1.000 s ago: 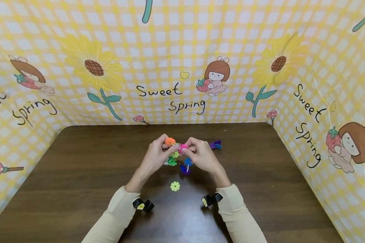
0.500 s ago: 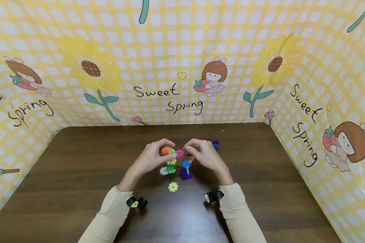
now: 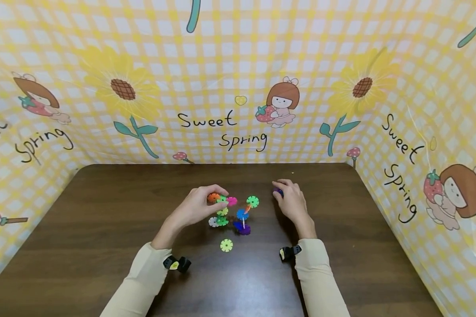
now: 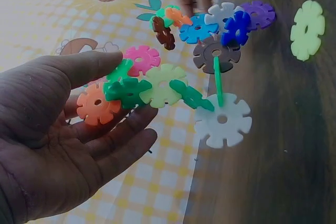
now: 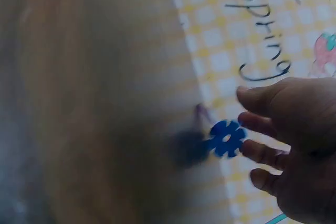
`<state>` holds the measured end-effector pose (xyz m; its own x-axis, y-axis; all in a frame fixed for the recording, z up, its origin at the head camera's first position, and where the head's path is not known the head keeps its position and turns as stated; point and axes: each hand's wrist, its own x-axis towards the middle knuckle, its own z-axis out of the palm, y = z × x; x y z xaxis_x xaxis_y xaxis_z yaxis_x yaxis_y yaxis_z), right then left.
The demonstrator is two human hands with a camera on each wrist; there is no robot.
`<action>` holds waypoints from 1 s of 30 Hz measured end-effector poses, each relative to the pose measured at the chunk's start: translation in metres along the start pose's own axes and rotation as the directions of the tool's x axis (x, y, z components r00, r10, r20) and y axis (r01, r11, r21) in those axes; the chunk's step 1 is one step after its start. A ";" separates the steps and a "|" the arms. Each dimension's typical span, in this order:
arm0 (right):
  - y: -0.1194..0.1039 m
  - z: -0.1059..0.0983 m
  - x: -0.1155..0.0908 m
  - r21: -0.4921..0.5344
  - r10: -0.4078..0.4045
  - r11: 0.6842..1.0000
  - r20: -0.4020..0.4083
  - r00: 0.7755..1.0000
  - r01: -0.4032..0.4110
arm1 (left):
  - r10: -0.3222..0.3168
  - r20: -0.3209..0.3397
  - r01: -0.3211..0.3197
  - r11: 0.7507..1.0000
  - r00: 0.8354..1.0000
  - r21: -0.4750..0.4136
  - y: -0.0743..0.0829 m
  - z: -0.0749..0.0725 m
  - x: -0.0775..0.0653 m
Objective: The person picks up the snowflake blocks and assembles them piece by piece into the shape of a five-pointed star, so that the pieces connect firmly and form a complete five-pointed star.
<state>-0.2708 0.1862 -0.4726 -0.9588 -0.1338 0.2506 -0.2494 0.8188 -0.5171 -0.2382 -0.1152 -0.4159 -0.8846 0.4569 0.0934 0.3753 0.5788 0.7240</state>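
Note:
My left hand (image 3: 194, 204) pinches a chain of interlocking plastic snowflake discs between thumb and fingers. In the left wrist view the thumb lies on a green disc (image 4: 121, 69), with an orange disc (image 4: 89, 111), a pink disc (image 4: 142, 65) and a yellow-green disc (image 4: 170, 95) joined around it. The chain runs on to a white disc (image 4: 236, 127), then a grey-brown disc (image 4: 202, 59) and several blue and purple ones. My right hand (image 3: 295, 204) is at a small blue and purple disc cluster (image 3: 278, 192); in the right wrist view, straight fingertips touch or nearly touch a blue disc (image 5: 219, 148).
A loose yellow-green disc (image 3: 226, 249) lies nearer the front of the brown wooden table (image 3: 123, 246). Yellow checked cloth (image 3: 206, 88) walls the table's back and sides. At the chain's right end stands a light green disc (image 3: 252, 199).
My right hand has let go of the pink disc end and moved right to the blue and purple cluster. The left hand has shifted slightly left and down, keeping its hold.

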 end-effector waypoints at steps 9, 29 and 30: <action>0.011 -0.006 0.002 0.036 0.069 0.997 0.040 0.997 -0.070 | 0.036 0.017 -0.037 0.998 0.999 0.057 0.003 -0.004 0.001; -0.024 -0.024 -0.004 0.215 -0.042 0.976 0.025 0.999 0.036 | 0.130 0.077 -0.139 0.982 0.989 0.130 -0.001 0.014 -0.003; -0.029 -0.026 -0.004 0.261 -0.063 0.963 0.000 0.998 0.061 | 0.132 0.072 -0.140 0.981 0.989 0.131 -0.001 0.015 -0.002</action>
<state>-0.2565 0.1776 -0.4376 -0.9412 -0.1855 0.2825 -0.3342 0.6350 -0.6964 -0.2321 -0.1066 -0.4270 -0.8052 0.5765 0.1388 0.5288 0.5922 0.6080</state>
